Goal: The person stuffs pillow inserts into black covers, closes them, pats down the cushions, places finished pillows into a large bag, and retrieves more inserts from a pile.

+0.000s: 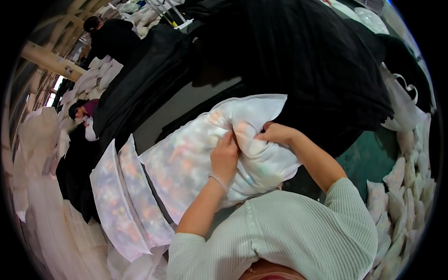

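Observation:
A large white pillow [179,151] with a thin, see-through cover lies in front of me, and orange, pink and green filling shows through it. My left hand [225,156] is closed on a fold of its cover near the middle, fingertips partly hidden in the cloth. Farther right, my right hand [277,134] pinches the cover near the right end, where the pillow bunches and a corner sticks up. Two similar filled pillows, a nearer one [140,186] and an outer one [114,200], lie side by side to the left.
Black cloth [303,60] is heaped across the far side, with a grey surface [179,105] showing between folds. Stacked white pillows [396,205] line the right, beside a green surface [371,156]. One person [112,39] is at upper left, another [86,112] below.

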The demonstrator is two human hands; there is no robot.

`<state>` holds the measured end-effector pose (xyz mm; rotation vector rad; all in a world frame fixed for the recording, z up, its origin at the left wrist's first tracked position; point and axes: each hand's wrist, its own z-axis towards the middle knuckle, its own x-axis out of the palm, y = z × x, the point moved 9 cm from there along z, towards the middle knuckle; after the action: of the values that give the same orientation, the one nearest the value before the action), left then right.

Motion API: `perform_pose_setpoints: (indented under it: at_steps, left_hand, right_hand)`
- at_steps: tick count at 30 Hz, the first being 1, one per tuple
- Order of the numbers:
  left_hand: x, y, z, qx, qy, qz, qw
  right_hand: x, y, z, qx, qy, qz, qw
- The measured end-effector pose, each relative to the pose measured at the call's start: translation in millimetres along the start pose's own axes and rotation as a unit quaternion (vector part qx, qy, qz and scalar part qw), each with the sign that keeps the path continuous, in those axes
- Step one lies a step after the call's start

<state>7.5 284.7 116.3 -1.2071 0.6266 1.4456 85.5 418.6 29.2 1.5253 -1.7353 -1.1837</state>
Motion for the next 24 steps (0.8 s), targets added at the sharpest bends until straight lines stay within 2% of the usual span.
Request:
perform_pose_setpoints:
  at_steps: [1,2,3,5,6,7,9,10,11,13,16,17,19,20,21,22,23,24]
  left_hand:
    - [10.3,-2.0,0.3,0.019,0.015,0.021,0.999]
    - [22.1,13.8,-1.5,-0.07,0.023,-0.037,0.997]
    - [27.5,16.7,-4.5,-0.073,0.018,-0.034,0.997]
    - [23.6,26.4,-2.9,-0.122,-0.011,-0.141,0.982]
    - [27.1,32.1,-4.0,-0.155,0.02,-0.164,0.974]
    - [22.9,33.5,-3.6,-0.157,0.019,-0.165,0.974]
    - [-5.5,16.1,2.0,-0.014,-0.072,-0.046,0.996]
    - [-12.1,26.0,-1.2,-0.045,-0.084,-0.069,0.993]
    - [-11.5,32.6,-6.5,-0.043,-0.082,-0.071,0.993]
    - [-3.6,43.7,-23.1,-0.031,-0.072,-0.08,0.994]
    - [-5.8,42.8,-28.0,-0.025,-0.073,-0.092,0.993]
    - [-9.4,39.8,-27.9,-0.021,-0.076,-0.103,0.992]
    - [-15.4,37.6,-23.9,-0.027,-0.082,-0.113,0.99]
    - [-14.9,40.6,-22.4,-0.04,-0.071,-0.127,0.989]
    - [-13.5,43.3,-21.9,-0.053,-0.06,-0.141,0.987]
    - [-12.5,43.0,-22.8,-0.054,-0.061,-0.141,0.987]
    - [-9.4,41.0,-22.8,-0.048,-0.056,-0.14,0.987]
    - [-6.8,38.8,-22.6,-0.039,-0.05,-0.141,0.988]
  right_hand:
    - [4.7,-14.0,19.9,-0.033,-0.003,-0.046,0.998]
    - [6.4,25.7,-12.4,0.017,-0.026,-0.054,0.998]
    - [12.5,25.1,-9.9,0.012,-0.023,-0.057,0.998]
    - [12.2,42.0,1.5,-0.155,-0.064,0.089,0.982]
    - [5.3,37.3,7.0,-0.168,-0.137,0.119,0.969]
    - [6.7,20.9,23.1,-0.168,-0.136,0.117,0.969]
    - [-10.5,-33.8,56.3,-0.057,-0.172,0.219,0.959]
    - [-0.3,-27.7,59.9,-0.033,-0.051,0.404,0.913]
    - [18.2,0.6,20.8,0.019,0.047,0.609,0.792]
    - [18.6,-56.1,50.3,-0.019,-0.05,0.635,0.771]
    - [20.7,-59.6,30.0,-0.037,-0.074,0.644,0.761]
    - [24.2,-43.4,26.5,-0.091,0.067,0.658,0.745]
    - [6.5,-26.5,12.3,-0.136,0.059,0.671,0.726]
    - [10.3,-3.3,-6.2,-0.095,0.072,0.668,0.735]
    - [5.8,-8.2,1.3,-0.096,0.072,0.666,0.736]
    - [-2.0,-37.4,15.0,-0.027,-0.018,0.56,0.828]
    - [-9.1,-63.9,23.1,0.065,-0.084,0.44,0.892]
    - [-4.3,-76.8,30.1,0.089,-0.083,0.374,0.919]
